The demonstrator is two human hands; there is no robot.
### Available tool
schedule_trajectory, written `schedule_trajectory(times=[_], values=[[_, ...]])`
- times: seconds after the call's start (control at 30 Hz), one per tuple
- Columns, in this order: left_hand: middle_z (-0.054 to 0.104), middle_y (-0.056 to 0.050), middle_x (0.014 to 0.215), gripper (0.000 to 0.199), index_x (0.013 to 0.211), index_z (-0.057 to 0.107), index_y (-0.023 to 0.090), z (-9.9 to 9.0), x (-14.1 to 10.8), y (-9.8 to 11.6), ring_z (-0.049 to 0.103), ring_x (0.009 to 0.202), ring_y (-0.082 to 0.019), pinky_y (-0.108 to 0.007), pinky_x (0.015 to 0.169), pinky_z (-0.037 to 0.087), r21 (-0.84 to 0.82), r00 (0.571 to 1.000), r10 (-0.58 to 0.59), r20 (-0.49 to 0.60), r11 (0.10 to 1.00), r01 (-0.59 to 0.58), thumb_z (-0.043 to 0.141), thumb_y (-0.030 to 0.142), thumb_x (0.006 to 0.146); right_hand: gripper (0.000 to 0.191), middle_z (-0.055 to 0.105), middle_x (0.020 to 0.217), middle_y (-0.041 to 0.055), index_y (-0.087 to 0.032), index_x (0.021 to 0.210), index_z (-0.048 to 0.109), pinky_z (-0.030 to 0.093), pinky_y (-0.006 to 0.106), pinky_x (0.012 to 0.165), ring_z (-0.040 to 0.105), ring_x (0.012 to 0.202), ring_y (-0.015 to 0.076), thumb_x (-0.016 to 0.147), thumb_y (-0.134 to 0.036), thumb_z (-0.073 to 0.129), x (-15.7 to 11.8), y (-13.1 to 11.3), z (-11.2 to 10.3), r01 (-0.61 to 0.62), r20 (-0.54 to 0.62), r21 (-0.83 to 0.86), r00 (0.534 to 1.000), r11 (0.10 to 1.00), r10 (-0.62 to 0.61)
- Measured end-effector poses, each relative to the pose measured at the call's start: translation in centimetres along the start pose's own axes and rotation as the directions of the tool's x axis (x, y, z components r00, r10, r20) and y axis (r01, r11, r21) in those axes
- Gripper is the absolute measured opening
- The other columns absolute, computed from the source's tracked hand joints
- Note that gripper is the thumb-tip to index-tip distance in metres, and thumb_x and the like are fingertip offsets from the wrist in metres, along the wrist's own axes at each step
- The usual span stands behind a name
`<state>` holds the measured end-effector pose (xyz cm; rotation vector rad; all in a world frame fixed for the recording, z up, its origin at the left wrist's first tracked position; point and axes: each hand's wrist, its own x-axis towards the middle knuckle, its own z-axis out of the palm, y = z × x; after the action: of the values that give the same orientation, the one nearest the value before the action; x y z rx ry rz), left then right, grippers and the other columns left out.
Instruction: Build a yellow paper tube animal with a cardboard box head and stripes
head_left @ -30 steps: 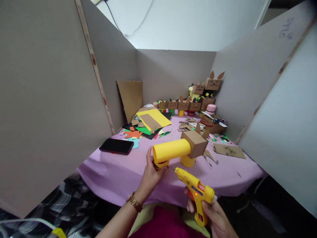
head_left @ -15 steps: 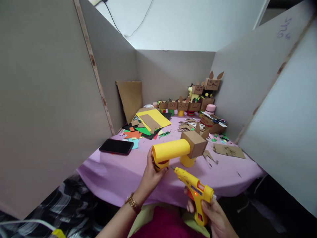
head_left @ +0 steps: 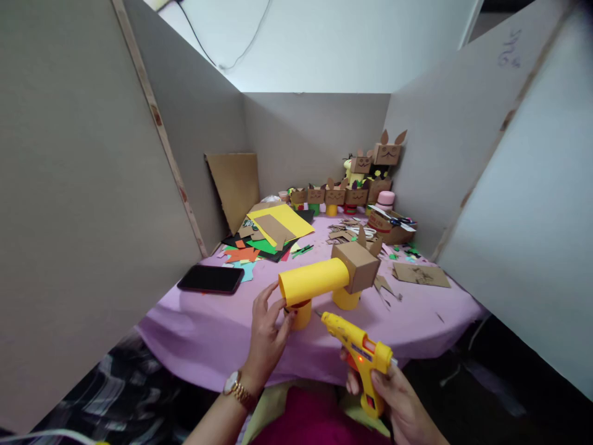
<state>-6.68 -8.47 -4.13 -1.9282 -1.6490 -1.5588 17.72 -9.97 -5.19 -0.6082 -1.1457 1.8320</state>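
Observation:
A cardboard-and-paper animal figure stands near the table's front, with a long yellow paper tube as its body. Its box head has pointed ears, and short yellow cylinders support it. My left hand is loosely closed about the body's left end, fingertips at the rim and thumb against the short cylinder there. My right hand grips a yellow hot glue gun by its handle. The gun's nozzle points up and left, just right of that cylinder, and its red light is lit.
A phone lies left, near coloured paper sheets and scraps. Several finished box-headed figures line the back. At right are a cardboard box with scissors and a flat cardboard piece. Grey panels enclose the table.
My left fingers have loosened and spread from the short cylinder towards the tube's rim, uncovering more of the cylinder. The cylinder sits slightly lower. The view has shifted a little; the glue gun stays close by.

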Motion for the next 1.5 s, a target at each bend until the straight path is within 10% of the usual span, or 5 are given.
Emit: schedule_trajectory(times=[1.5], values=[[0.065, -0.007, 0.102, 0.020, 0.103, 0.060, 0.021, -0.6, 1.9, -1.3, 0.056, 0.103, -0.022, -0.039, 0.086, 0.050, 0.110, 0.922, 0.350, 0.167, 0.923, -0.370, 0.055, 0.013, 0.086, 0.038, 0.069, 0.089, 0.0053, -0.022, 0.099, 0.071, 0.035, 0.025, 0.057, 0.055, 0.063, 0.0109, 0.071, -0.046, 0.077, 1.2, 0.0, 1.3, -0.010, 0.013, 0.115, 1.000, 0.993, 0.008]])
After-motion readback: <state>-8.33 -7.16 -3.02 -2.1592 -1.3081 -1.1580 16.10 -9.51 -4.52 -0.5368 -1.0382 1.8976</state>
